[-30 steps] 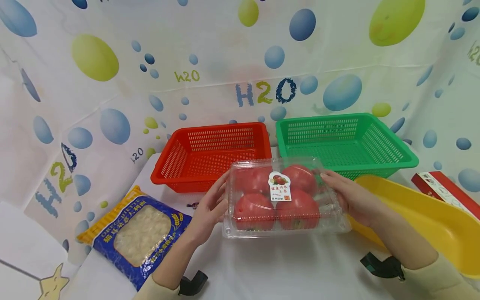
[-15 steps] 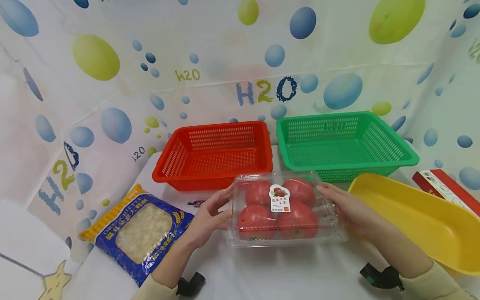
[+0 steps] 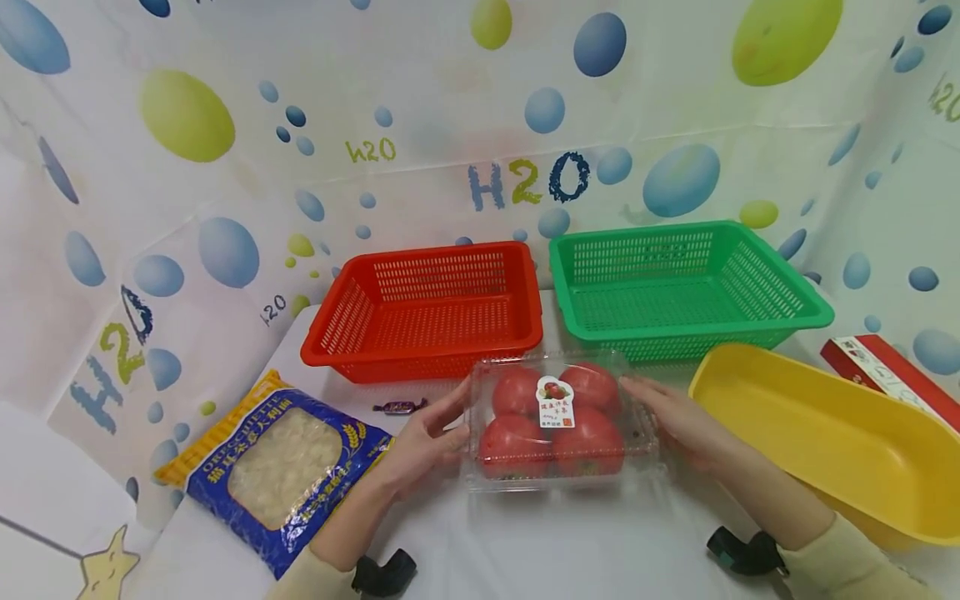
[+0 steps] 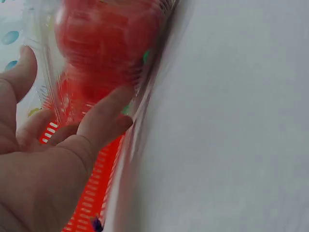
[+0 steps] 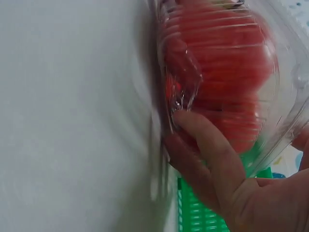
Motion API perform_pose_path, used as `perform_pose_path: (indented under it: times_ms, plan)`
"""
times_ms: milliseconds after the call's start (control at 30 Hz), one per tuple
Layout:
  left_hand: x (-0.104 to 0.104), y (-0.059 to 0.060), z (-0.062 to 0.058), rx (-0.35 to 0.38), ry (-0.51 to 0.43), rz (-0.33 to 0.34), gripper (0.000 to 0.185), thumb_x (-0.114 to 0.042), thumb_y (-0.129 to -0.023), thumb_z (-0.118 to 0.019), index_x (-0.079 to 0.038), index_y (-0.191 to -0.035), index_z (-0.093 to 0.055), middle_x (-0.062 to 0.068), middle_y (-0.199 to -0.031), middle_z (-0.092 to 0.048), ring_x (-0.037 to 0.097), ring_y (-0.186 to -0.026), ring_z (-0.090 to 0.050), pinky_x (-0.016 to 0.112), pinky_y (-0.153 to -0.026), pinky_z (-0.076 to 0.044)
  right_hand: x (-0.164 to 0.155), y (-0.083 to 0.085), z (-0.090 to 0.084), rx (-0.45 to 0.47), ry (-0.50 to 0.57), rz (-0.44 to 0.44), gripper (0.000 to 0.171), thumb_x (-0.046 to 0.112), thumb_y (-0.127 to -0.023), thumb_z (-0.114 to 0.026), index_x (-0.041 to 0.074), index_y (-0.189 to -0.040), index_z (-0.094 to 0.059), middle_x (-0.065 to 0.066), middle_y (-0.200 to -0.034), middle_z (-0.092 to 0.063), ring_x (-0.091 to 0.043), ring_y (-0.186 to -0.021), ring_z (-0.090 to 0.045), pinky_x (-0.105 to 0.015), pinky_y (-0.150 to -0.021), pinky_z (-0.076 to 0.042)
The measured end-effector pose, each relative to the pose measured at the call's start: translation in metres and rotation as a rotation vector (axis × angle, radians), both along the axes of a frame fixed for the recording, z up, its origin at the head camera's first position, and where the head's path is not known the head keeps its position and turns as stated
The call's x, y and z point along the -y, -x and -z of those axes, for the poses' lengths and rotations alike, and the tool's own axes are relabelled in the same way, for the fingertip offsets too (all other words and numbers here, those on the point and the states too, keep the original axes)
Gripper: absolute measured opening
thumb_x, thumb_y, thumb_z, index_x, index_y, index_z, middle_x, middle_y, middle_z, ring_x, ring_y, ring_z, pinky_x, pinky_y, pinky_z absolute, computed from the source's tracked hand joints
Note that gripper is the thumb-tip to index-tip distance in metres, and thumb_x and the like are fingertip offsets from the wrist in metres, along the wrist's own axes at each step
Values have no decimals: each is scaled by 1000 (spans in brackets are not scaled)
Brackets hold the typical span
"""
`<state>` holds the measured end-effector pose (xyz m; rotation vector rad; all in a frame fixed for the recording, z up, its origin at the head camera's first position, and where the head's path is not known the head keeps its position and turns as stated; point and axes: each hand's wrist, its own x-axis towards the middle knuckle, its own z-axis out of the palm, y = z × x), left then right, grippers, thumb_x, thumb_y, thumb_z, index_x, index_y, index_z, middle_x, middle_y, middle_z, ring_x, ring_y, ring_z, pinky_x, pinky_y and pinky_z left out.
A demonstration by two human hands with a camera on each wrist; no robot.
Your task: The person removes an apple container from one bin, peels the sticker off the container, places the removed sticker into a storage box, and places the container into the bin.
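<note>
Since the earlier frames, the clear tomato box (image 3: pixel 561 417) has come down and now appears to rest on the white bench (image 3: pixel 555 542), a little nearer the person. Left hand (image 3: pixel 423 442) grips its left end, thumb and fingers curled against the plastic; right hand (image 3: pixel 671 421) holds the opposite end likewise. Beyond the grip stand the red basket (image 3: pixel 427 308) and green basket (image 3: pixel 682 283), both apart from the box.

Count: two baskets, red (image 3: pixel 423 308) and green (image 3: pixel 678 283). One clamshell (image 3: pixel 562 421) holding four tomatoes (image 3: pixel 513 437). One tub (image 3: pixel 825 433), pasta bag (image 3: pixel 277 471), candy (image 3: pixel 397 407), box (image 3: pixel 877 371).
</note>
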<state>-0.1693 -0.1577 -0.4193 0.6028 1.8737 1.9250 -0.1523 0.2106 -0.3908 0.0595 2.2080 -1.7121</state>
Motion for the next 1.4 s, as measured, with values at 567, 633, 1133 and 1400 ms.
perform_pose_path:
  times_ms: [567,633,1133,1400]
  plan:
    - [0,8,4,-12,-32,21,75,-17,-101,-63,-18,-162,-21,11,-167,-15,40,-149,-20,51,-105,-43,5,2,1,-2,-52,41,89,57,-103,-44,-7,-157,-14,-29,-162,-17,-48,-147,-15,-64,-116,-18]
    - [1,9,3,-13,-26,16,74,-18,-101,-62,-20,-162,-21,10,-167,-16,40,-149,-21,51,-105,-44,6,2,2,-1,-41,45,89,57,-103,-44,-6,-158,-15,-30,-160,-21,-48,-146,-20,-63,-116,-21]
    - [3,10,3,-4,-21,37,73,-19,-102,-60,-24,-163,-20,7,-168,-16,39,-150,-21,51,-104,-44,4,1,-1,15,-40,22,85,55,-105,-42,-8,-157,-17,-32,-159,-22,-49,-144,-23,-64,-115,-22]
    - [-1,7,-2,7,79,-51,68,-20,-104,-55,-26,-163,-21,10,-166,-21,40,-147,-27,54,-103,-45,0,1,-8,2,3,-33,79,45,-108,-41,-11,-156,-13,-33,-157,-24,-51,-135,-36,-58,-107,-40]
